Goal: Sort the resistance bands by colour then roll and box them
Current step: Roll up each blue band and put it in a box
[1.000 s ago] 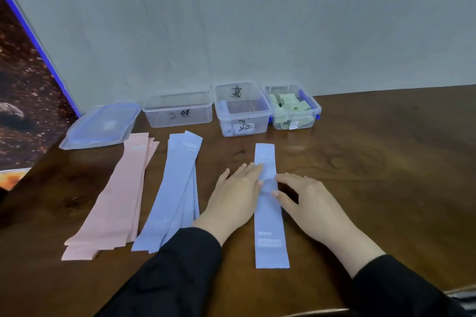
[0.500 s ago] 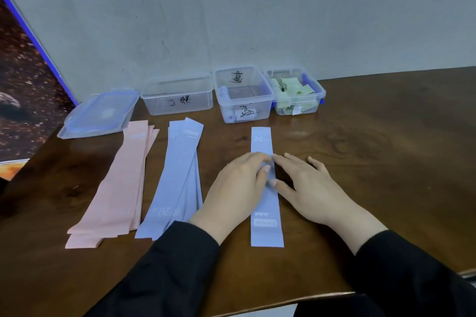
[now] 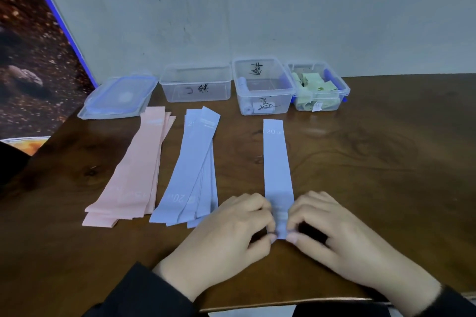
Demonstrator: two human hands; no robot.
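- My left hand (image 3: pixel 231 233) and right hand (image 3: pixel 332 234) pinch the near end of a blue band (image 3: pixel 277 162), fingers curled at its two edges.
- The band lies flat on the table (image 3: pixel 386 175), running straight away from my fingertips.
- Left of my left hand lies a blue stack (image 3: pixel 193 172), and further left a pink stack (image 3: pixel 134 175).
- Beyond the bands stand a lid (image 3: pixel 118 98), an empty box (image 3: pixel 195 86), a box with blue rolls (image 3: pixel 262 87) and a box with green bands (image 3: pixel 318 90).

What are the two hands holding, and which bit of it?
Both the left hand and the right hand pinch the single blue band at its near end, one on each side edge. The rest lies flat on the table.
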